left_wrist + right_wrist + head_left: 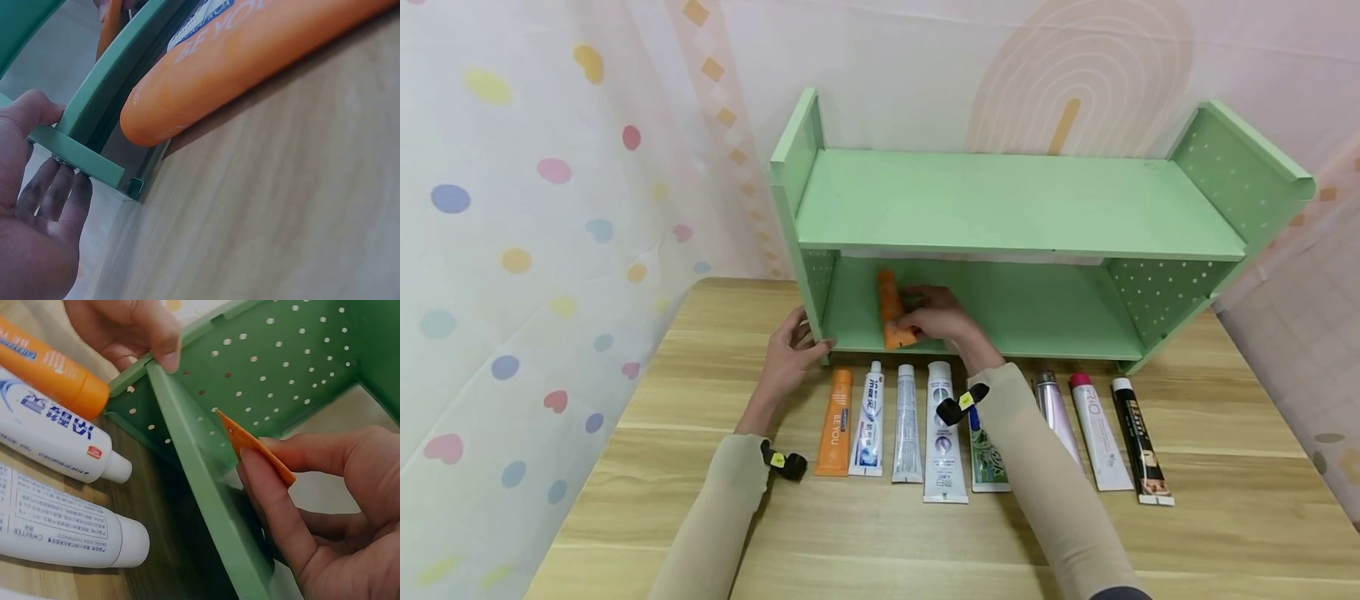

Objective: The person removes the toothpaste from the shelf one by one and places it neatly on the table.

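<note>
A green two-tier shelf [1000,200] stands at the back of the wooden table. My right hand [942,318] reaches into its lower tier and pinches an orange tube [889,304] between thumb and fingers; the flat crimped end [259,450] faces the shelf's front. At the lower front left corner, my left hand [786,354] grips the side panel [87,106], thumb on one face and fingers on the other. Close by on the table lies another orange tube [833,429] lettered BEYOU, beside a white and blue toothpaste tube [869,425].
More tubes lie in a row before the shelf: slim white [907,429], large white [944,467], green [988,467], pink metallic [1057,412], white with red cap [1101,437] and black [1138,442]. My right forearm passes over part of the row. A patterned curtain [550,250] hangs behind.
</note>
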`<act>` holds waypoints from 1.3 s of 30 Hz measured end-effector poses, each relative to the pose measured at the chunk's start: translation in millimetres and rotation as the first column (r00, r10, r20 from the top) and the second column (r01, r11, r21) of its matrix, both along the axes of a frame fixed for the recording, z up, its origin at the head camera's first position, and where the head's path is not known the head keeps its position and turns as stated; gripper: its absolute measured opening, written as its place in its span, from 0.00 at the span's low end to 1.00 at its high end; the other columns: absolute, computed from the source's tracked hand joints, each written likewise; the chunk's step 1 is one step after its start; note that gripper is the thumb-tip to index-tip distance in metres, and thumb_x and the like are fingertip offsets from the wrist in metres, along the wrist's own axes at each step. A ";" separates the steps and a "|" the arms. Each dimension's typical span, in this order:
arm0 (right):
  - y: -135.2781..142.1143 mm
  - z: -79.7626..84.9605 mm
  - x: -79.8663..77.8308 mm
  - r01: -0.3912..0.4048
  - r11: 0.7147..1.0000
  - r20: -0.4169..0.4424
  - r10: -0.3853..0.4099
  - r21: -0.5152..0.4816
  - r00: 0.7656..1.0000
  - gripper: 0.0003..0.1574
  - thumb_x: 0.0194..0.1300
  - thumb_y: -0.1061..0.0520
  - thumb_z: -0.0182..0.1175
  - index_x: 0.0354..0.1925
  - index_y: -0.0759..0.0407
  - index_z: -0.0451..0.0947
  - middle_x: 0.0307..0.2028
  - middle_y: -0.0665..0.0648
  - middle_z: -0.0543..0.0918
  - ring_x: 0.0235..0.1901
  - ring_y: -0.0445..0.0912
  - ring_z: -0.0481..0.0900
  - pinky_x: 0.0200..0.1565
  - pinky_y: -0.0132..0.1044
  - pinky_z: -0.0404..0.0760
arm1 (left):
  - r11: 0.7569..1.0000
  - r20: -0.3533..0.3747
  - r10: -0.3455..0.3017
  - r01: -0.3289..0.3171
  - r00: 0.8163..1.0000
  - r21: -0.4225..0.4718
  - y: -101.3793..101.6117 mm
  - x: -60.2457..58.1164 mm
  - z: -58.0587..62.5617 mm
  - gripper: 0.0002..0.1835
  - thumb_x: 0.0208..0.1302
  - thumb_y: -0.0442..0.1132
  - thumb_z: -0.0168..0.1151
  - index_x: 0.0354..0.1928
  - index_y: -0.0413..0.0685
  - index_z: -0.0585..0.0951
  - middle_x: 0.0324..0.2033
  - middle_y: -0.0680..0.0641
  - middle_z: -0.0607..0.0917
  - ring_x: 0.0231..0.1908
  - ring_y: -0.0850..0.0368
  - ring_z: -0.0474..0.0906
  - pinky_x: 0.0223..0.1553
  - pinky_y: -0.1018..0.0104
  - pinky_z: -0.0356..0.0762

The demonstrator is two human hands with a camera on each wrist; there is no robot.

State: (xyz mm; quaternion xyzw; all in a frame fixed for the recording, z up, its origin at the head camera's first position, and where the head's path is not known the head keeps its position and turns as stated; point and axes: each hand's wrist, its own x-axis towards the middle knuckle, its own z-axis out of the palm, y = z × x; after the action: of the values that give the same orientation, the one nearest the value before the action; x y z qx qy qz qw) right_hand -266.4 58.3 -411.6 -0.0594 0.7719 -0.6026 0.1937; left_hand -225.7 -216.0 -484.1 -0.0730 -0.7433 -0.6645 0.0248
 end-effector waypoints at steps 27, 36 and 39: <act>25.1 -10.8 29.6 -0.062 0.995 -0.094 0.054 -0.083 0.994 0.47 0.65 0.64 0.67 0.77 0.46 0.63 0.61 0.66 0.77 0.44 0.53 0.82 0.39 0.38 0.89 | 1.000 0.015 0.018 -0.018 1.000 -0.004 0.8 1.9 1.0 0.41 0.64 0.27 0.66 0.78 0.53 0.64 0.74 0.41 0.69 0.72 0.43 0.69 0.74 0.52 0.72; 35.7 -14.3 45.4 -0.065 0.997 -0.175 0.058 -0.040 0.983 0.48 0.64 0.63 0.67 0.77 0.46 0.62 0.55 0.65 0.78 0.37 0.51 0.81 0.33 0.37 0.86 | 1.000 0.033 0.024 -0.025 0.999 0.018 1.1 1.3 0.2 0.42 0.62 0.26 0.66 0.77 0.51 0.64 0.73 0.39 0.69 0.72 0.41 0.68 0.73 0.51 0.72; 40.2 -15.9 51.6 -0.076 0.996 -0.184 0.067 -0.043 0.981 0.48 0.64 0.64 0.66 0.78 0.46 0.61 0.52 0.64 0.79 0.33 0.50 0.78 0.32 0.37 0.85 | 1.000 0.036 0.018 -0.018 0.999 0.015 0.7 1.2 0.6 0.42 0.62 0.26 0.66 0.77 0.52 0.64 0.74 0.39 0.69 0.73 0.41 0.68 0.73 0.51 0.72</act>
State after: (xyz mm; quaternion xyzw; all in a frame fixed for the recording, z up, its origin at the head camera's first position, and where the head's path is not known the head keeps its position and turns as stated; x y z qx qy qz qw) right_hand -214.9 98.4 -427.5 -0.1468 0.7685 -0.6064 0.1423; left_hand -224.5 -215.3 -483.4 -0.0543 -0.7390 -0.6712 0.0181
